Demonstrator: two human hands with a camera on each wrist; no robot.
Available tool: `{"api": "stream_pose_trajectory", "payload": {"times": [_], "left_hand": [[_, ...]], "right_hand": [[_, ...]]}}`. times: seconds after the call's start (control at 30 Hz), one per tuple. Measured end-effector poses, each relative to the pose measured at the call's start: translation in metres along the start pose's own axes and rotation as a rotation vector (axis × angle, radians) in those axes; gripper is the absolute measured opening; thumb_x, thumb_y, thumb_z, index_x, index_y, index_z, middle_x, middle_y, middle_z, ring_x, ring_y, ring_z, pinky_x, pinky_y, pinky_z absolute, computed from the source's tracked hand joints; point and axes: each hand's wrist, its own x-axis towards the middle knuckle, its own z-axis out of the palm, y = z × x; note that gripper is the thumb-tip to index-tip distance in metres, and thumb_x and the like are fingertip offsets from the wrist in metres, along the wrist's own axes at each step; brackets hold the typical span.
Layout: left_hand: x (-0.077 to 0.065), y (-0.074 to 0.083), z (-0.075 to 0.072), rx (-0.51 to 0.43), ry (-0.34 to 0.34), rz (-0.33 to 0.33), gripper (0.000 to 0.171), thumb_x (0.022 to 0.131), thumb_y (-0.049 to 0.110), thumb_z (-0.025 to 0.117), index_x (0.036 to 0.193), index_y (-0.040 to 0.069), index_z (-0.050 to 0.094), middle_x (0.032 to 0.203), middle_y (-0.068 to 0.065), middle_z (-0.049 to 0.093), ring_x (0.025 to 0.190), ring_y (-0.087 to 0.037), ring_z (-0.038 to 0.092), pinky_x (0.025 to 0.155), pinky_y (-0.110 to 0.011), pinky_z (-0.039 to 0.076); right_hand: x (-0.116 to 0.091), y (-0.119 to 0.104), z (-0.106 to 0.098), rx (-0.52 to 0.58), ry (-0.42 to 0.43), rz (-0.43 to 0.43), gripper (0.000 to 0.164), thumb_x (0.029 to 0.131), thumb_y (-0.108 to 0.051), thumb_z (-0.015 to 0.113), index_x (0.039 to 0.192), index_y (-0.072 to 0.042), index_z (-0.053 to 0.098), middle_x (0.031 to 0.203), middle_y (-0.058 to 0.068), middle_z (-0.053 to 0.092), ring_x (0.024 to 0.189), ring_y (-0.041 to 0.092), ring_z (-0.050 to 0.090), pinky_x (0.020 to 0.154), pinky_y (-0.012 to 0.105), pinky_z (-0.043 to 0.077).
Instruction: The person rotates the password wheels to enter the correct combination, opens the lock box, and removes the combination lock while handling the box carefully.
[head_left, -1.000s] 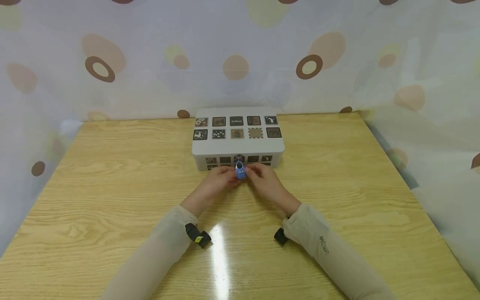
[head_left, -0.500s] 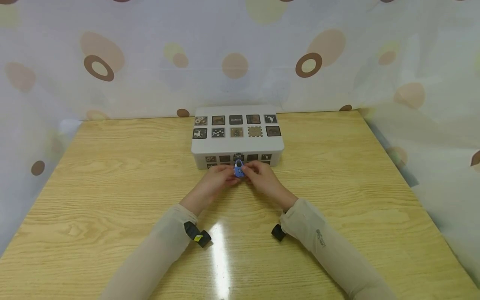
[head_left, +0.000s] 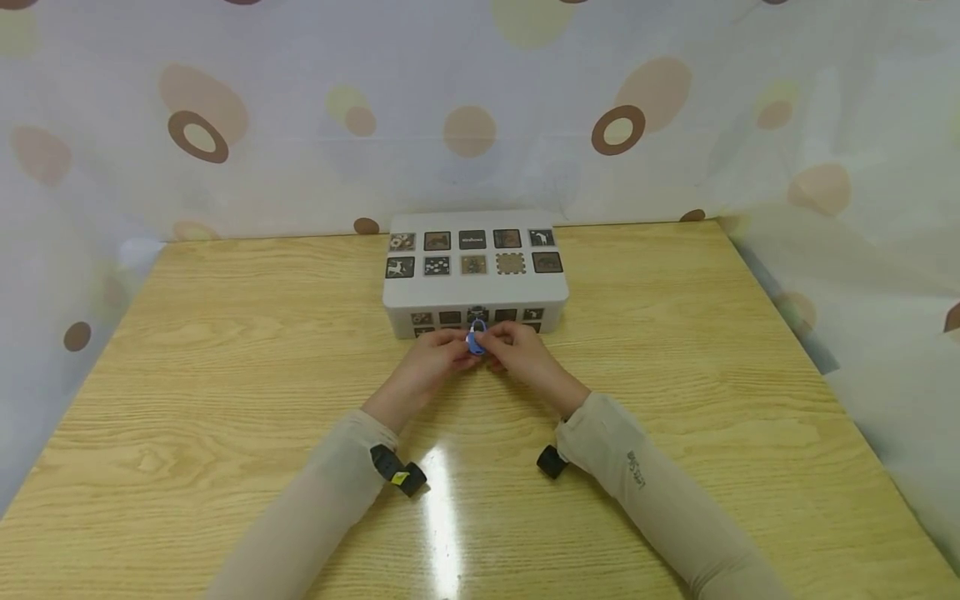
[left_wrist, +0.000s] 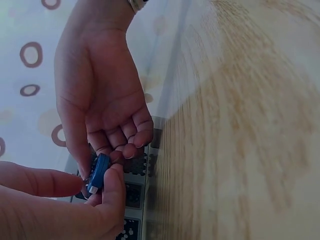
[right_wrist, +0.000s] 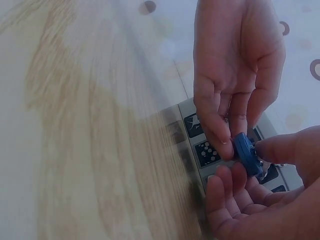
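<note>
A small blue padlock (head_left: 475, 344) with its shackle upward is at the front of a white box (head_left: 472, 289), low near the clasp. My left hand (head_left: 432, 361) pinches it from the left, and my right hand (head_left: 527, 358) pinches it from the right, the thumb across its front. In the left wrist view the padlock (left_wrist: 100, 171) lies between the fingertips of both hands, ridged along one side. From the right wrist, the right thumb (right_wrist: 280, 151) presses the padlock (right_wrist: 246, 155) while left fingertips meet its other side. The fingers hide part of the clasp.
The box, printed with dark square pictures, stands at the back of a wooden table (head_left: 247, 375). Behind it hangs a white curtain (head_left: 405, 179) with brown and yellow spots, which also runs along the right side. A strip of glare crosses the front of the table.
The right hand has shifted slightly left, its thumb now covering more of the padlock's face. The padlock has turned a little. The left hand has stayed almost still.
</note>
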Motion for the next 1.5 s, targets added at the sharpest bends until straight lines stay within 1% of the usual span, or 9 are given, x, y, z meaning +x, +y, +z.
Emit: {"api": "stream_pose_trajectory", "payload": {"times": [0.37,0.57,0.73,0.87,0.9,1.07,1.2,1.33,1.5], "left_hand": [[0.0025,-0.0034,0.0019,-0.057,0.023,0.001,0.031,0.098,-0.006,0.042,0.125,-0.02,0.047,0.123,-0.026,0.052,0.089,-0.013,0.057,0.09,-0.023,0.054],[0.0004,-0.0048,0.0024,-0.072,0.036,0.028,0.03,0.097,-0.007,0.044,0.123,-0.021,0.048,0.121,-0.028,0.054,0.09,-0.015,0.059,0.092,-0.026,0.054],[-0.0013,-0.0068,0.0015,-0.097,0.034,0.061,0.027,0.096,-0.008,0.046,0.118,-0.021,0.051,0.115,-0.026,0.057,0.091,-0.018,0.062,0.091,-0.027,0.055],[0.0002,-0.0063,0.0012,-0.102,0.03,0.048,0.028,0.096,-0.008,0.046,0.12,-0.021,0.051,0.119,-0.027,0.055,0.095,-0.019,0.061,0.093,-0.027,0.054],[0.0012,-0.0059,0.0018,-0.094,0.041,0.029,0.029,0.096,-0.008,0.045,0.122,-0.02,0.05,0.122,-0.028,0.054,0.095,-0.019,0.06,0.095,-0.028,0.053],[0.0005,-0.0029,0.0028,-0.095,0.049,-0.001,0.031,0.096,-0.009,0.043,0.125,-0.02,0.047,0.126,-0.029,0.05,0.092,-0.015,0.059,0.09,-0.023,0.054],[0.0005,-0.0023,0.0032,-0.099,0.043,-0.011,0.032,0.096,-0.009,0.044,0.126,-0.019,0.048,0.127,-0.028,0.05,0.089,-0.013,0.058,0.087,-0.021,0.055],[0.001,-0.0023,0.0024,-0.098,0.045,-0.015,0.031,0.097,-0.009,0.043,0.126,-0.019,0.048,0.127,-0.027,0.051,0.091,-0.015,0.058,0.09,-0.023,0.054],[0.0029,-0.0027,0.0009,-0.096,0.057,-0.005,0.031,0.097,-0.009,0.043,0.126,-0.018,0.049,0.126,-0.028,0.051,0.092,-0.015,0.059,0.09,-0.023,0.055]], "right_hand": [[-0.0012,-0.0008,0.0018,0.052,0.013,0.016,0.031,0.097,-0.017,0.057,0.113,0.01,0.056,0.094,0.016,0.067,0.071,0.015,0.061,0.067,0.024,0.057],[-0.0006,-0.0003,0.0019,0.051,0.01,0.013,0.029,0.098,-0.015,0.057,0.112,0.01,0.056,0.094,0.016,0.067,0.072,0.014,0.061,0.068,0.025,0.057],[-0.0014,-0.0003,0.0019,0.039,0.001,0.023,0.03,0.098,-0.016,0.057,0.113,0.009,0.056,0.097,0.016,0.066,0.075,0.016,0.061,0.069,0.026,0.057],[-0.0013,-0.0005,0.0013,0.044,-0.006,0.012,0.029,0.097,-0.016,0.058,0.113,0.008,0.056,0.096,0.015,0.066,0.077,0.018,0.062,0.07,0.026,0.057],[-0.0011,-0.0007,0.0011,0.046,-0.009,0.008,0.029,0.097,-0.015,0.058,0.113,0.008,0.056,0.096,0.015,0.066,0.077,0.018,0.062,0.07,0.026,0.057],[-0.0008,-0.0004,0.0005,0.046,-0.016,0.01,0.028,0.097,-0.015,0.059,0.113,0.008,0.056,0.096,0.013,0.066,0.078,0.018,0.062,0.072,0.027,0.058],[-0.0016,0.0002,0.0006,0.039,-0.009,0.007,0.028,0.096,-0.013,0.058,0.114,0.009,0.056,0.096,0.014,0.066,0.077,0.017,0.062,0.071,0.027,0.057],[-0.002,0.0,0.0009,0.054,-0.008,-0.001,0.027,0.095,-0.009,0.059,0.114,0.01,0.055,0.096,0.015,0.065,0.075,0.015,0.06,0.07,0.026,0.056],[0.0001,0.0003,-0.0021,0.089,-0.053,0.012,0.03,0.095,-0.01,0.057,0.118,0.011,0.054,0.103,0.017,0.064,0.08,0.014,0.061,0.075,0.027,0.057]]}}
